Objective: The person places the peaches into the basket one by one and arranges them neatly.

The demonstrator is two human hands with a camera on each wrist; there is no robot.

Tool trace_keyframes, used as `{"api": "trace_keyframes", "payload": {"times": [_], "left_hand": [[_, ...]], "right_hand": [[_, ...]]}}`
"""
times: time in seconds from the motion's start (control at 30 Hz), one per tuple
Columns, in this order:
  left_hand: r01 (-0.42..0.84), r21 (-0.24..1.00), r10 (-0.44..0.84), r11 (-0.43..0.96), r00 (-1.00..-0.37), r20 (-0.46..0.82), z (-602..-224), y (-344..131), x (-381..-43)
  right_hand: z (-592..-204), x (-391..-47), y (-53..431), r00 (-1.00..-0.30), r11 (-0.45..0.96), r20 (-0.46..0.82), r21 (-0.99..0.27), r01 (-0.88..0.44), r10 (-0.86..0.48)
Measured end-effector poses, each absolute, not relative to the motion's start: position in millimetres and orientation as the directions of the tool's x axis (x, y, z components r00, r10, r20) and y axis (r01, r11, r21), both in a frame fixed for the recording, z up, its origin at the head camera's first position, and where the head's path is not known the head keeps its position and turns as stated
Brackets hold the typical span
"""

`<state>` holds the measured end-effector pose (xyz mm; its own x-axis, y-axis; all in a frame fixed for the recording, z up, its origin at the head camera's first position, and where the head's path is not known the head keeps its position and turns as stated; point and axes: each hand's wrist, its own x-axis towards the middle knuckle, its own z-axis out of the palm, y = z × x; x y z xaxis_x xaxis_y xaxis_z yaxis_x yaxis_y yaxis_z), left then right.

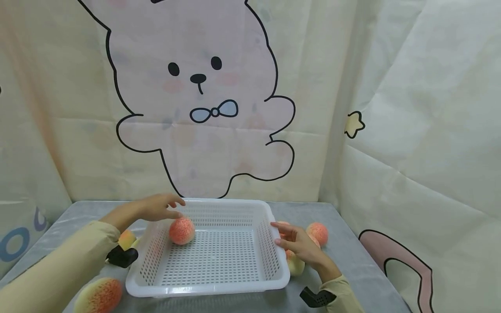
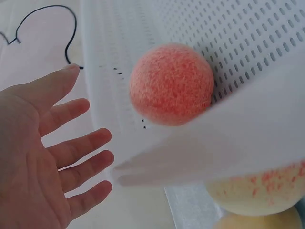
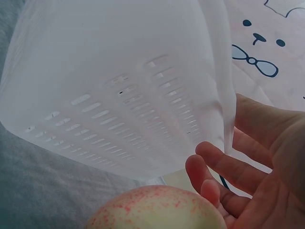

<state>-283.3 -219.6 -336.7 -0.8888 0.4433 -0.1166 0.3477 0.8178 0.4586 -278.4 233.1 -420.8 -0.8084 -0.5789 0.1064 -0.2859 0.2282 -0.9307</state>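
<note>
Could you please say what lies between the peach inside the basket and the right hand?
From peach to right hand, the head view shows bare slotted floor, then basket wall.

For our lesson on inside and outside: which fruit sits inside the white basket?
The round reddish-pink fruit by the left hand, toward the far left corner of the white basket; the other visible fruits lie outside.

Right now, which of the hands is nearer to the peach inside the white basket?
Left. The left hand is close by the peach, at the white basket's far left corner; the right hand is across from it, at the right rim.
</note>
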Motion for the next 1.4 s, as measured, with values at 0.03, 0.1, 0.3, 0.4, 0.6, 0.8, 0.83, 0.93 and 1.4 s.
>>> {"api": "trace_keyframes", "payload": {"times": [0.03,0.1,0.3,0.4,0.6,0.8,0.83,0.93,1.4], "left_hand": [[0.35,0.469,0.445,0.811,-0.889,-0.105,-337,-223,-282],[0.354,0.489,0.445,0.798,-0.892,-0.081,-336,-229,-279],[0.376,0.535,0.452,0.757,-0.892,-0.014,-336,-247,-273],[0.369,0.562,0.441,0.741,-0.898,0.008,-337,-254,-270],[0.381,0.609,0.426,0.696,-0.901,0.076,-341,-272,-264],[0.376,0.628,0.393,0.682,-0.912,0.119,-343,-294,-250],[0.376,0.633,0.389,0.676,-0.912,0.127,-344,-297,-247],[0.377,0.634,0.372,0.675,-0.916,0.149,-346,-306,-237],[0.291,0.673,0.269,0.679,-0.953,0.141,-379,-343,-211]], "right_hand": [[-421,-278,233,-0.81,0.231,0.104,-0.93,-0.285,-0.578],[-420,-279,232,-0.81,0.232,0.102,-0.931,-0.283,-0.578],[-420,-279,232,-0.805,0.224,0.109,-0.931,-0.289,-0.584],[-420,-279,233,-0.806,0.23,0.107,-0.929,-0.29,-0.582],[-421,-282,234,-0.807,0.244,0.114,-0.921,-0.305,-0.579],[-419,-282,233,-0.801,0.218,0.124,-0.928,-0.303,-0.586],[-419,-281,233,-0.799,0.213,0.124,-0.929,-0.301,-0.589],[-420,-281,233,-0.792,0.2,0.127,-0.932,-0.301,-0.597],[-421,-280,232,-0.817,0.229,0.091,-0.937,-0.264,-0.569]]}}
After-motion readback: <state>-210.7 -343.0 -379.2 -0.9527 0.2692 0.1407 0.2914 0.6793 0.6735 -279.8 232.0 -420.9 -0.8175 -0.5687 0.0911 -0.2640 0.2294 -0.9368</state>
